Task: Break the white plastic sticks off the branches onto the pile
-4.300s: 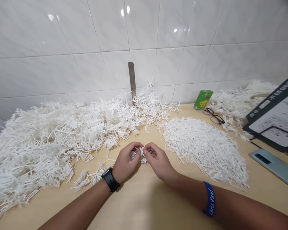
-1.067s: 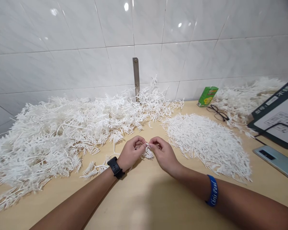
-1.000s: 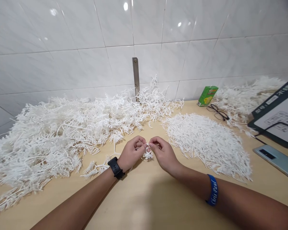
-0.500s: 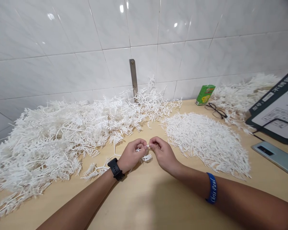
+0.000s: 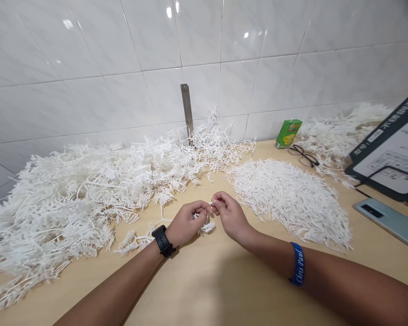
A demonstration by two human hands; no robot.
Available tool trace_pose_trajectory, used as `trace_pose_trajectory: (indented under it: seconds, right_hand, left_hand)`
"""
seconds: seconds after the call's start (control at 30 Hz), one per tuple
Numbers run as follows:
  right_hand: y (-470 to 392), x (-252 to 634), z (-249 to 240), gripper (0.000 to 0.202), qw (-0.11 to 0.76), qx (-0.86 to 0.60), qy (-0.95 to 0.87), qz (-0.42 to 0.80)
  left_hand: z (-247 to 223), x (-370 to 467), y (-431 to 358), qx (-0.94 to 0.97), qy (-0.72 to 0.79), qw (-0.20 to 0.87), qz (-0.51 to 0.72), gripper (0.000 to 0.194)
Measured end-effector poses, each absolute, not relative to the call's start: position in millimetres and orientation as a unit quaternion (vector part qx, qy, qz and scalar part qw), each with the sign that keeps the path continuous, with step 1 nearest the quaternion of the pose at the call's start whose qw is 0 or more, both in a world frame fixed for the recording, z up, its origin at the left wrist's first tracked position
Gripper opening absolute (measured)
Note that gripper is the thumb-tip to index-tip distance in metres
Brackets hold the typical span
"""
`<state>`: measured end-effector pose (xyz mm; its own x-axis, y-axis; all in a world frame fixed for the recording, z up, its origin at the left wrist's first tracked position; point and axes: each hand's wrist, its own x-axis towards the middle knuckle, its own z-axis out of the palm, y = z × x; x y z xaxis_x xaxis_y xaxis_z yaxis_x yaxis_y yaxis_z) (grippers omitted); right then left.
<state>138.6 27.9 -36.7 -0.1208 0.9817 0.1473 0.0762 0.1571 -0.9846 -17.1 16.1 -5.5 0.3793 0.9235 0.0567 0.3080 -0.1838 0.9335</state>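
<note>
1. Over the middle of the table (image 5: 204, 280), the left hand (image 5: 187, 222) has its thumb and fingers curled together around a cluster of branched white strands (image 5: 208, 227), whose tufted ends poke out below the fingers.
2. The right hand (image 5: 231, 217) is just beside it, thumb and forefinger pinching a small white piece (image 5: 211, 203); its far end is too small for me to follow.
3. There's a black watch (image 5: 163, 241) on the left wrist and a blue wristband (image 5: 297, 264) with white lettering on the right forearm.
4. To the left, a tangled heap of branched white strands (image 5: 88, 194) spreads back to the tiled wall (image 5: 122, 104), below a metal bracket (image 5: 187, 108). A smaller branched sprig (image 5: 133, 243) lies near the watch.
5. On the right, short loose white pieces (image 5: 292, 203) lie in a flat pile straight on the tabletop.
6. Behind that pile a green carton (image 5: 288, 133) with a yellow print stands upright; its sides hide whatever it may contain. Black-framed glasses (image 5: 303, 155) lie just beside it, near another white heap (image 5: 343, 129).
7. At the far right a dark-bordered panel (image 5: 391, 154) with line drawings leans at a slant; I can't tell whether it's a box. A pale phone (image 5: 391, 224) lies in front.
</note>
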Motion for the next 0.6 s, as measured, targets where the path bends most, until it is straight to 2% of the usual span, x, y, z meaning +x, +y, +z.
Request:
trace_pose_trajectory:
  seconds: [0.17, 0.27, 0.37, 0.47, 0.6]
  right_hand:
    - [28.6, 139.2, -35.9, 0.012, 0.499, -0.469, -0.583, 0.438]
    - [24.6, 140.1, -31.5, 0.009, 0.512, -0.489, -0.627, 0.325]
    - [20.6, 141.0, -28.7, 0.018, 0.531, -0.486, -0.655, 0.229]
    - [18.0, 140.0, -27.0, 0.020, 0.530, -0.460, -0.668, 0.247]
    - [16.2, 136.5, -25.1, 0.011, 0.479, -0.446, -0.677, 0.336]
  left_hand:
    - [-8.3, -14.7, 14.1, 0.665, 0.455, 0.456, 0.378, 0.016]
    - [-9.4, -15.3, 15.5, 0.632, 0.459, 0.465, 0.417, 0.023]
    - [-9.4, -15.6, 16.0, 0.620, 0.461, 0.466, 0.432, 0.029]
    - [-8.9, -15.2, 15.8, 0.613, 0.459, 0.471, 0.439, 0.032]
    - [-8.6, -15.7, 16.9, 0.610, 0.459, 0.469, 0.445, 0.028]
